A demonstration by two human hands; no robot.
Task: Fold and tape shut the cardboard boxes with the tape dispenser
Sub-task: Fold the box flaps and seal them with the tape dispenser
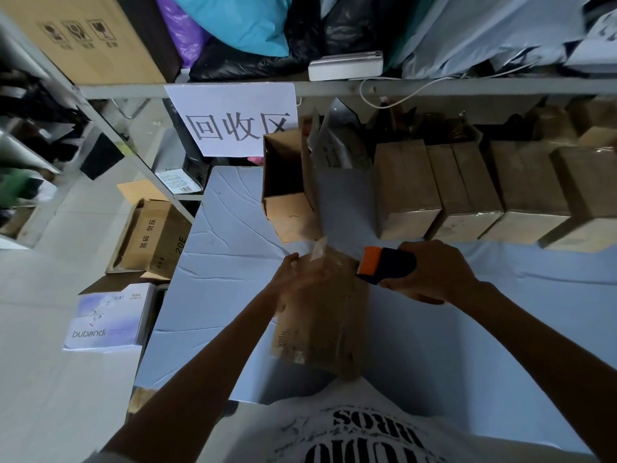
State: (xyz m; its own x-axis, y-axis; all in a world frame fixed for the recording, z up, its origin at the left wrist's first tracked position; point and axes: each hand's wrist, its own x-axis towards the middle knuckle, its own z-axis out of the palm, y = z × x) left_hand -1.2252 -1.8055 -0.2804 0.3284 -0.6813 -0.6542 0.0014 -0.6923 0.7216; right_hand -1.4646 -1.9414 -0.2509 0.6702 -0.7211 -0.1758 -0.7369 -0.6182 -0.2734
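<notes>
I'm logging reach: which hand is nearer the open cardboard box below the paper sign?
Left. The left hand rests on the box being taped, directly in front of the open box; the right hand, gripping the tape dispenser, sits farther to its right.

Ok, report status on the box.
Left hand flat on box. Right hand grips dispenser at box's far right corner. Tape sticks up at far end. Open box close behind.

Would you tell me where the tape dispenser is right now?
In the head view, right of centre, the right hand grips the tape dispenser at the right edge of the cardboard box.
</notes>
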